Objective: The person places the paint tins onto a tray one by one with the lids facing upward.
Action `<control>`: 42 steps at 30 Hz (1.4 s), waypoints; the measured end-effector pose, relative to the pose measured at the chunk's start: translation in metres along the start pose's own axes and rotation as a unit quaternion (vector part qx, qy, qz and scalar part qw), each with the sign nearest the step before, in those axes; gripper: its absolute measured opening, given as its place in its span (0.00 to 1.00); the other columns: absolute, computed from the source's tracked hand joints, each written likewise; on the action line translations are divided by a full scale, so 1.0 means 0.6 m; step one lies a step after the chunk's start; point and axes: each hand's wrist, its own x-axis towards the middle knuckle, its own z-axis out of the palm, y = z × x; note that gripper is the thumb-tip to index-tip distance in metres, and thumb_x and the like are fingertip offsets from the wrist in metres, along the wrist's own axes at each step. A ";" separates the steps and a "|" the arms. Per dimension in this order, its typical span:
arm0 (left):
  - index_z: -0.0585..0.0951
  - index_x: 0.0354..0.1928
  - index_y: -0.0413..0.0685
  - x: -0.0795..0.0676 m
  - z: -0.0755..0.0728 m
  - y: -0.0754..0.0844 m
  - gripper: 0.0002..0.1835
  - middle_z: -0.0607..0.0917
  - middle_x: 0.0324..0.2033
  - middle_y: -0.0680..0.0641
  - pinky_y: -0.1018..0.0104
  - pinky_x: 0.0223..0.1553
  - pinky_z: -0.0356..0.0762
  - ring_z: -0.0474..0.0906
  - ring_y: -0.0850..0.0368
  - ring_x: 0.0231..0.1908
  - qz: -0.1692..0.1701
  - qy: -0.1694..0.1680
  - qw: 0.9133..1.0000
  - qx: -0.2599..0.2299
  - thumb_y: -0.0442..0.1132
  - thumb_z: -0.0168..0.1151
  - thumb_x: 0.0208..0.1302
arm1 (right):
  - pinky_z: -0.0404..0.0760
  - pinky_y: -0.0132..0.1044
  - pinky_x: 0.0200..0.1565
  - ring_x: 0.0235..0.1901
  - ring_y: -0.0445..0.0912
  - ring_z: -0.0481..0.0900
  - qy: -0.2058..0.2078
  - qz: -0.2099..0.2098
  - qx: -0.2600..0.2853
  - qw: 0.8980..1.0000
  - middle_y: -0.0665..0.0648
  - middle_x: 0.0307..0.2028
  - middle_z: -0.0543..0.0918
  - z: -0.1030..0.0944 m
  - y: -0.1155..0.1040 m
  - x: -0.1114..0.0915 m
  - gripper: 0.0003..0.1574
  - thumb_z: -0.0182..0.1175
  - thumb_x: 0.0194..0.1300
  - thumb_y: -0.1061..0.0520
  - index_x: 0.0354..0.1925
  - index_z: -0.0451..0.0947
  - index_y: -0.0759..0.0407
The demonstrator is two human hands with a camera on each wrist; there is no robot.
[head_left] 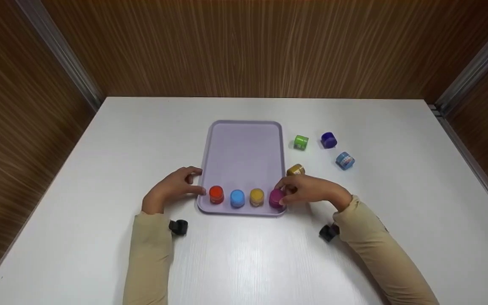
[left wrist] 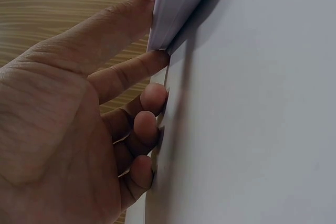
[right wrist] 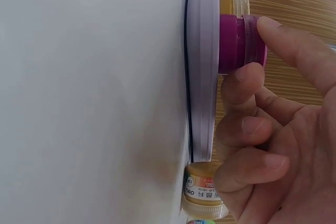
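A lilac tray [head_left: 244, 156] lies on the white table. Along its near edge stand a red paint jar [head_left: 216, 194], a light blue paint jar [head_left: 237, 198], a yellow paint jar [head_left: 256, 197] and a magenta paint jar [head_left: 276, 198]. My right hand [head_left: 307, 189] pinches the magenta jar [right wrist: 233, 43] between thumb and index finger; it sits upright in the near right corner. On the other side, my left hand [head_left: 176, 186] rests at the tray's left rim, thumb and index finger touching it [left wrist: 176, 9], the other fingers loosely bent.
Right of the tray lie a green jar [head_left: 301, 142], a dark purple jar [head_left: 328, 140], a blue jar [head_left: 345, 160] and an ochre paint jar [head_left: 296, 169] close to the tray's edge. A wood-grain panel [head_left: 261, 51] rises behind the table.
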 end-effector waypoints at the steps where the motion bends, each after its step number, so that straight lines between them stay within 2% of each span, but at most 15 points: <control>1: 0.69 0.67 0.46 0.000 0.000 0.000 0.39 0.73 0.44 0.44 0.56 0.52 0.65 0.66 0.51 0.47 0.000 0.000 1.000 0.000 0.50 0.70 0.54 | 0.67 0.29 0.30 0.27 0.39 0.68 0.000 -0.001 0.000 1.000 0.50 0.28 0.74 0.000 0.000 0.000 0.24 0.62 0.61 0.56 0.54 0.76 0.66; 7: 0.70 0.66 0.45 -0.001 0.000 0.001 0.39 0.72 0.42 0.44 0.57 0.50 0.64 0.66 0.51 0.46 0.000 0.001 1.000 0.002 0.51 0.70 0.54 | 0.67 0.29 0.30 0.27 0.39 0.68 -0.003 -0.001 0.004 1.000 0.50 0.29 0.74 -0.002 0.003 -0.001 0.25 0.63 0.62 0.55 0.55 0.76 0.64; 10: 0.70 0.66 0.45 -0.001 -0.001 0.000 0.38 0.72 0.41 0.45 0.58 0.48 0.63 0.66 0.52 0.45 0.001 0.001 1.000 0.005 0.50 0.70 0.54 | 0.65 0.30 0.31 0.28 0.40 0.66 -0.002 0.004 0.018 1.000 0.49 0.27 0.71 -0.007 0.005 -0.006 0.26 0.63 0.62 0.55 0.57 0.75 0.62; 14: 0.70 0.66 0.46 -0.001 -0.002 0.001 0.38 0.72 0.40 0.45 0.59 0.46 0.63 0.66 0.52 0.44 0.001 0.000 1.000 0.004 0.50 0.70 0.54 | 0.64 0.31 0.31 0.28 0.42 0.64 0.020 -0.001 0.039 0.999 0.49 0.25 0.66 -0.019 0.012 -0.013 0.27 0.64 0.63 0.53 0.57 0.74 0.61; 18: 0.70 0.66 0.45 -0.001 -0.003 0.000 0.38 0.71 0.39 0.46 0.60 0.46 0.63 0.66 0.53 0.43 0.005 0.001 1.000 0.003 0.50 0.70 0.54 | 0.68 0.31 0.34 0.30 0.42 0.66 0.050 0.006 0.068 0.996 0.50 0.28 0.69 -0.035 0.019 -0.020 0.29 0.65 0.62 0.51 0.58 0.72 0.61; 24: 0.70 0.66 0.46 0.000 -0.002 -0.003 0.38 0.71 0.38 0.47 0.60 0.45 0.63 0.66 0.53 0.43 0.008 0.001 1.000 0.001 0.49 0.71 0.54 | 0.70 0.31 0.33 0.29 0.42 0.69 0.064 0.023 0.116 0.991 0.52 0.30 0.74 -0.048 0.036 -0.026 0.28 0.63 0.64 0.54 0.60 0.69 0.60; 29: 0.70 0.66 0.47 0.000 -0.001 -0.002 0.38 0.71 0.39 0.46 0.60 0.45 0.63 0.66 0.53 0.43 0.004 0.001 1.000 0.003 0.50 0.70 0.54 | 0.69 0.30 0.28 0.24 0.38 0.67 0.076 0.033 0.137 0.987 0.50 0.25 0.73 -0.054 0.053 -0.030 0.30 0.62 0.65 0.55 0.62 0.65 0.60; 33: 0.70 0.66 0.47 -0.001 -0.002 -0.002 0.38 0.71 0.39 0.46 0.60 0.45 0.63 0.66 0.53 0.43 0.001 0.002 1.000 0.005 0.50 0.70 0.54 | 0.65 0.29 0.25 0.20 0.37 0.63 0.080 0.034 0.168 0.982 0.47 0.19 0.68 -0.056 0.066 -0.030 0.31 0.59 0.66 0.59 0.64 0.62 0.62; 42: 0.70 0.66 0.46 -0.001 0.000 -0.002 0.38 0.71 0.39 0.46 0.60 0.45 0.63 0.66 0.53 0.43 -0.002 0.005 1.000 -0.001 0.49 0.71 0.54 | 0.62 0.30 0.24 0.18 0.38 0.61 0.100 0.046 0.204 0.973 0.45 0.16 0.65 -0.055 0.088 -0.023 0.33 0.60 0.66 0.57 0.65 0.62 0.61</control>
